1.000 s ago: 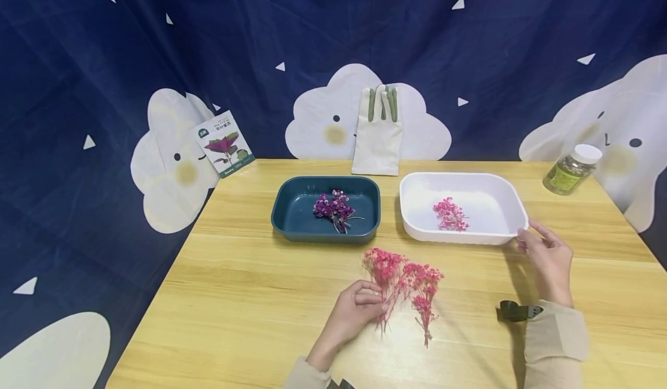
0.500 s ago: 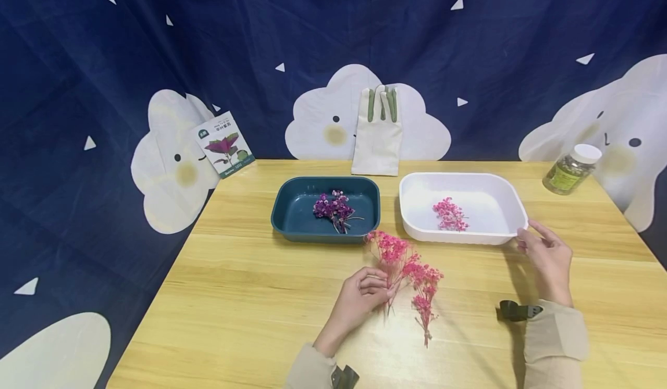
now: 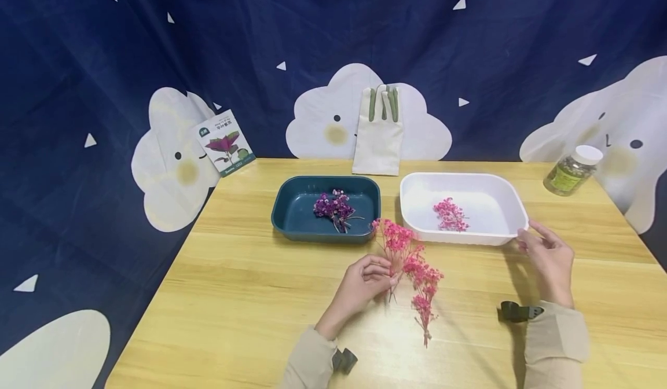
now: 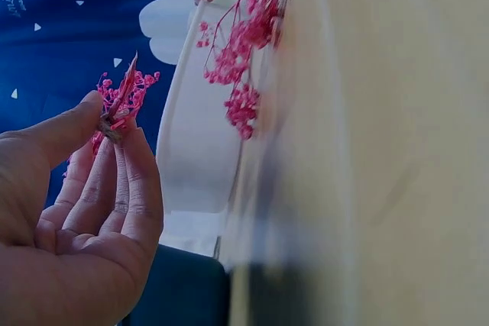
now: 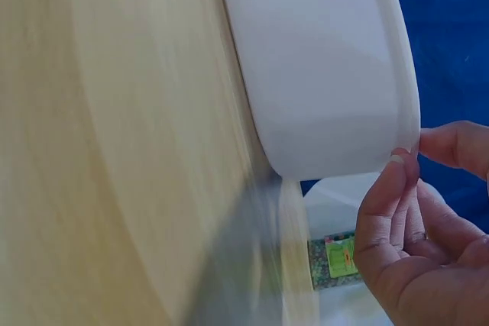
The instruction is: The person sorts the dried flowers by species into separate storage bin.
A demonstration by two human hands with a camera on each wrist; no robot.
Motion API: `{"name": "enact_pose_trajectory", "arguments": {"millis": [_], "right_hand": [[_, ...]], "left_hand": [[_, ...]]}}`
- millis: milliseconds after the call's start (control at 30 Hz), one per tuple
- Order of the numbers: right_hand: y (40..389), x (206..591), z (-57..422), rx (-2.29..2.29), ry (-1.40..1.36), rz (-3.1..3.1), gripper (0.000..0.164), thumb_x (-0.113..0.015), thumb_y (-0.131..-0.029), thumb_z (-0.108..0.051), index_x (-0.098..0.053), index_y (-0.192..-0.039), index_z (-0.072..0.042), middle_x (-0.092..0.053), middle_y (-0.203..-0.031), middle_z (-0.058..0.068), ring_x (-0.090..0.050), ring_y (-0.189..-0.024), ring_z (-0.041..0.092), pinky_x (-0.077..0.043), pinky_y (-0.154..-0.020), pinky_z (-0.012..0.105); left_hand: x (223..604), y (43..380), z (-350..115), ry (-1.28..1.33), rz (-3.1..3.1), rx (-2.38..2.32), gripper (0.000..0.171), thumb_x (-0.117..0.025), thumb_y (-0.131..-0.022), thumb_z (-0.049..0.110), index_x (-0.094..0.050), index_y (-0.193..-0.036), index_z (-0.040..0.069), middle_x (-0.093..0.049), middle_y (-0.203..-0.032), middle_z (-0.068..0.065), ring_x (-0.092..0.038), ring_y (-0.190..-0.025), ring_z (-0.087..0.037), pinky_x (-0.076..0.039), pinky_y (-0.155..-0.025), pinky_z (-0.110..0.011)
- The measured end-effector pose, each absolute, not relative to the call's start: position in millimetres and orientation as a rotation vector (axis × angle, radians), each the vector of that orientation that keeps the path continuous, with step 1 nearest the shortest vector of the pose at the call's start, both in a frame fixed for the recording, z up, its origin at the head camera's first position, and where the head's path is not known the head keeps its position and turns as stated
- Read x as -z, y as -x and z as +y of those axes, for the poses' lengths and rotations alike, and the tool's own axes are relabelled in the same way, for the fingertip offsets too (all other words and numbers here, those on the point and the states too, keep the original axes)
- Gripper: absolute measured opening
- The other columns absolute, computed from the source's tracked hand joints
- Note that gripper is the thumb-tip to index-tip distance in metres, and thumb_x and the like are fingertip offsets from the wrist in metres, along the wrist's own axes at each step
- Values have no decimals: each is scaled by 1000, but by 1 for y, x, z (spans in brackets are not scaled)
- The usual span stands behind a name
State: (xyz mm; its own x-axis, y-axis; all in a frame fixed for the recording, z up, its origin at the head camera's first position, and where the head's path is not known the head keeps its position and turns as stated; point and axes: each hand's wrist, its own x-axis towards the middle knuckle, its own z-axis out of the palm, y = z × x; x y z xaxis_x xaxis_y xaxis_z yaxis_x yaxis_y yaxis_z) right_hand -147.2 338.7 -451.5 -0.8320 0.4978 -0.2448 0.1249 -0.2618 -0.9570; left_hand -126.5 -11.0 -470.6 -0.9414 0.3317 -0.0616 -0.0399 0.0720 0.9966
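My left hand [image 3: 362,287] pinches a bunch of dried pink flowers [image 3: 396,239] by its tied stems, thumb against fingertips, raised off the table in the left wrist view. Its blossoms overlap the front edge of the white tray [image 3: 458,237] in the head view. A second pink bunch [image 3: 425,296] lies on the table just right of that hand. My right hand [image 3: 549,259] pinches the white tray's front right corner, thumb and fingers on either side of the rim [image 5: 409,89]. Inside that tray lies another pink sprig [image 3: 450,214].
Left of the white tray stands a dark teal tray [image 3: 281,227] holding purple flowers [image 3: 334,206]. A lidded jar [image 3: 570,170] is at the back right. White gloves [image 3: 378,134] and a seed packet [image 3: 225,144] stand along the back against the curtain.
My left hand has lifted the pink bunch and carried it forward and a little right, towards the trays. My right hand stays on the white tray's corner.
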Motion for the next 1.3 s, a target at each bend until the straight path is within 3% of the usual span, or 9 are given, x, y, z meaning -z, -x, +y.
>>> {"name": "enact_pose_trajectory", "arguments": {"millis": [167, 500, 833, 1300], "right_hand": [[146, 452, 340, -2116, 764, -1812, 21, -72, -87, -11, -69, -96, -29, -68, -68, -15, -65, -59, -1, -53, -59, 11], [144, 452, 342, -2082, 751, -1821, 21, -73, -86, -11, -71, -92, -31, -68, -68, -17, -64, -60, -2, -51, -58, 10], [144, 451, 340, -2058, 771, -1863, 22, -73, -87, -13, -70, -103, -27, -68, -68, -18, -63, -61, -3, -51, -59, 9], [142, 450, 341, -2084, 740, -1878, 25, -73, -87, -13, -69, -109, -25, -68, -72, -18, -63, -65, -3, -52, -60, 10]], "left_hand": [[463, 137, -11, -296, 2098, -1939, 31, -72, -84, 6, -63, -112, -1, -70, -105, -22, -64, -86, -6, -55, -79, -18], [456, 161, 5, -333, 2120, -1955, 31, -74, -83, 7, -63, -112, 2, -71, -105, -19, -66, -88, -9, -55, -78, -19], [454, 186, 27, -310, 2117, -1973, 33, -75, -83, 8, -63, -114, 4, -72, -107, -16, -67, -89, -12, -57, -76, -22], [448, 217, 44, -321, 2130, -2024, 34, -72, -83, 3, -62, -116, 0, -70, -109, -23, -69, -97, -24, -55, -79, -19]]}}
